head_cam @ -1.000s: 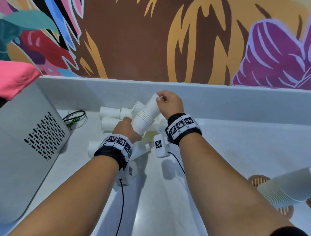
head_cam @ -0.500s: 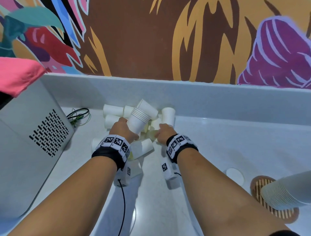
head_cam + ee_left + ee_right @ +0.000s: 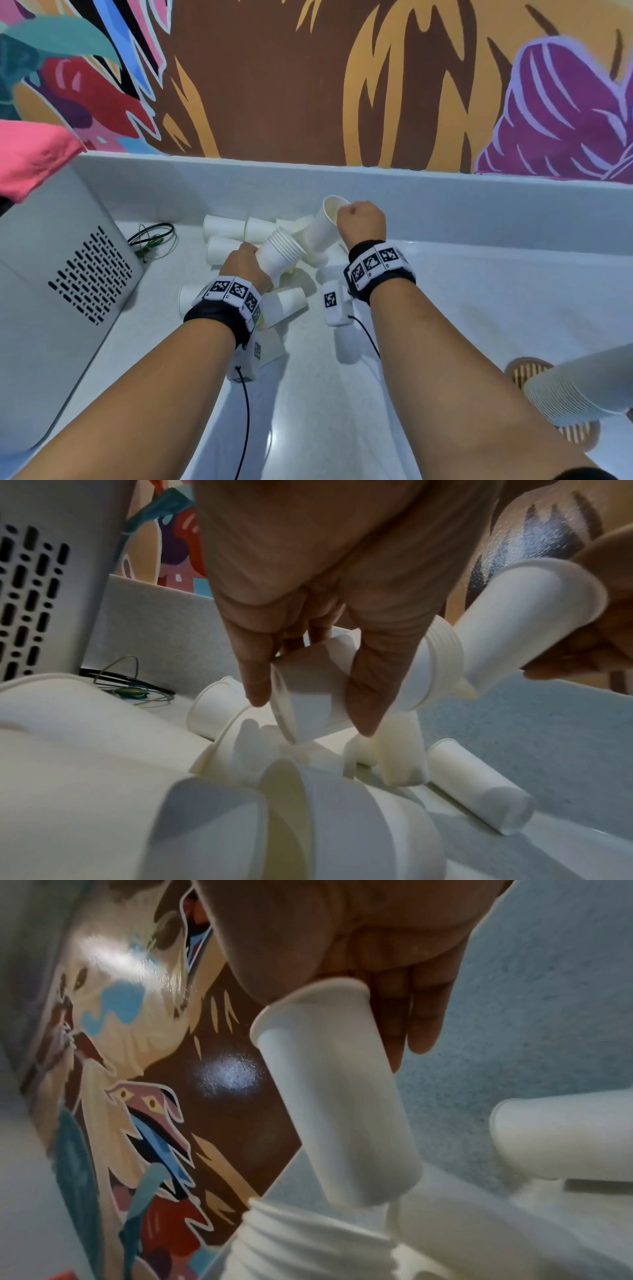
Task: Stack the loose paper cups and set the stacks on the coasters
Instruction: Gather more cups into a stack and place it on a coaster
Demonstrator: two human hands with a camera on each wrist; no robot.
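Observation:
My left hand point(image 3: 246, 264) grips a short stack of white paper cups point(image 3: 281, 253) by its base, tilted with its mouth up and to the right. My right hand point(image 3: 360, 220) holds a single cup point(image 3: 323, 226) by its rim, bottom end pointing down at the stack's mouth. In the left wrist view my fingers point(image 3: 369, 696) wrap the stack point(image 3: 318, 696), with the single cup point(image 3: 514, 620) just right of it. The right wrist view shows that cup point(image 3: 335, 1096) just above the stack's rims point(image 3: 308, 1240). Loose cups point(image 3: 224, 228) lie on their sides around both hands.
A tall cup stack point(image 3: 579, 387) stands on a slatted brown coaster point(image 3: 525, 370) at the right edge. A grey vented appliance point(image 3: 61, 274) fills the left, with coiled cables point(image 3: 154, 236) behind it. The white backsplash point(image 3: 479, 212) and a mural close the far side.
A second ago my right hand was seating a cup on the stack. It then dropped to the pile and has come up with another cup, now at the stack's mouth.

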